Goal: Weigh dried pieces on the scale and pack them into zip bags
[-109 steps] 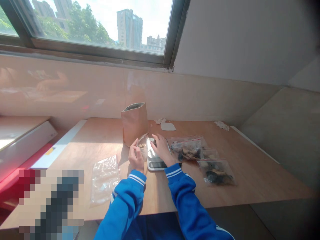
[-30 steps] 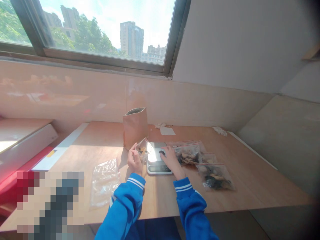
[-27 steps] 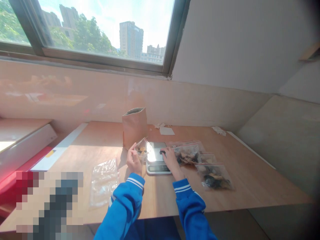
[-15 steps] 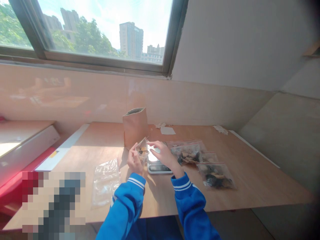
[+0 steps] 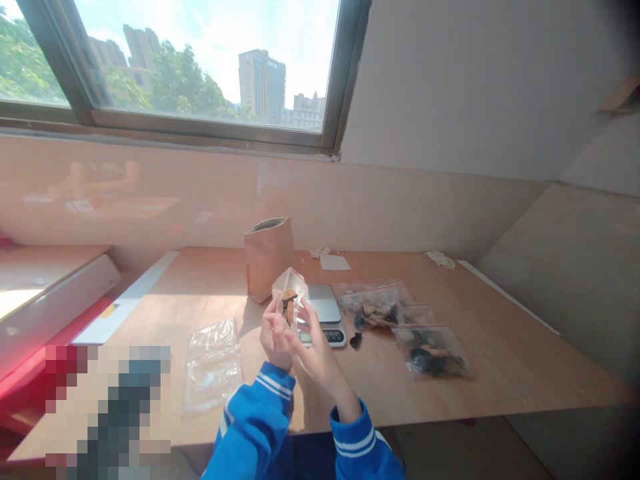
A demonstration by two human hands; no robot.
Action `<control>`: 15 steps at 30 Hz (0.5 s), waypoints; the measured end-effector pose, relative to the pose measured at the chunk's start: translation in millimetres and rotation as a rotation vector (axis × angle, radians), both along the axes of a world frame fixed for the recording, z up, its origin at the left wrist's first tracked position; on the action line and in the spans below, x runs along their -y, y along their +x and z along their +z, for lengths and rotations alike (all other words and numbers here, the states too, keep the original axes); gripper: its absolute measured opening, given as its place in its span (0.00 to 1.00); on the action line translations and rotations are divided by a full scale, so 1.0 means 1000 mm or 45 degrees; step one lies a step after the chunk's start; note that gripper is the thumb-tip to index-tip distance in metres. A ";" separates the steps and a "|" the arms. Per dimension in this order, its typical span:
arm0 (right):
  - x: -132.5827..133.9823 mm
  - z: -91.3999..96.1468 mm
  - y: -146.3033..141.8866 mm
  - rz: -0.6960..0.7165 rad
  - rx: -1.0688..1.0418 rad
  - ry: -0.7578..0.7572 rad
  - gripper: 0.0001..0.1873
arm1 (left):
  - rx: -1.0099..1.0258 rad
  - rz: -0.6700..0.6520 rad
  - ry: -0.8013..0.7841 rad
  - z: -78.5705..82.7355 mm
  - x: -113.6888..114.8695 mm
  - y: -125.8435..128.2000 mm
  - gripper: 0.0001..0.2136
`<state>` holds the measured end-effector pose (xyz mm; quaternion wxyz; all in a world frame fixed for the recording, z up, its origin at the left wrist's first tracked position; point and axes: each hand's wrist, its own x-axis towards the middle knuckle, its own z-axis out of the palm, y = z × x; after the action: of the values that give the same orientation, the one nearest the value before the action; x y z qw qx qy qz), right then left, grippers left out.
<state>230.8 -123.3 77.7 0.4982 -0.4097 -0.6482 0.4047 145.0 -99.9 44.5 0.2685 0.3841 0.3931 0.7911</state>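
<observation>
Between my hands is a small clear zip bag (image 5: 290, 283), its mouth gaping upward and brown and black dried pieces inside. My left hand (image 5: 275, 337) grips the bag's left side. Around the bag's right side and lower part curls my right hand (image 5: 317, 347), in contact with the plastic. Just behind and right of the hands stands a digital scale (image 5: 323, 305), its metal platform bare and its display partly hidden by my right hand. A loose dark piece (image 5: 355, 341) lies on the table just right of the scale.
An open brown paper bag (image 5: 270, 257) stands behind my hands. Filled zip bags (image 5: 433, 353) lie to the right; flat, clear plastic bags (image 5: 213, 367) lie to the left. White paper (image 5: 335, 262) and crumpled tissue (image 5: 441, 260) rest near the wall.
My right hand has moved from over the scale down to the zip bag and now holds it too. The bag's mouth is wider, and the dark loose piece beside the scale is uncovered.
</observation>
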 end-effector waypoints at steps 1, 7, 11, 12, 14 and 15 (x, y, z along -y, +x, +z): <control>0.004 0.004 -0.005 -0.020 -0.028 0.001 0.32 | -0.072 -0.035 -0.003 0.001 0.007 0.004 0.14; 0.009 0.012 0.003 -0.160 -0.037 0.021 0.19 | -0.156 -0.076 -0.042 0.008 0.031 0.019 0.11; 0.011 0.006 0.023 -0.238 -0.041 -0.003 0.20 | -0.155 -0.028 -0.094 0.006 0.028 0.012 0.12; 0.013 0.006 0.028 -0.229 -0.057 -0.019 0.20 | -0.169 0.017 -0.130 0.005 0.026 0.007 0.12; 0.017 0.008 0.034 -0.188 -0.113 -0.025 0.19 | -0.203 0.037 -0.229 0.001 0.022 -0.005 0.15; 0.019 0.009 0.036 -0.175 -0.146 -0.017 0.19 | -0.213 -0.008 -0.282 0.000 0.020 -0.011 0.16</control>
<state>266.9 -141.9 86.9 0.5583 -0.4327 -0.5862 0.3967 134.1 -119.7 44.5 0.2781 0.4180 0.4979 0.7071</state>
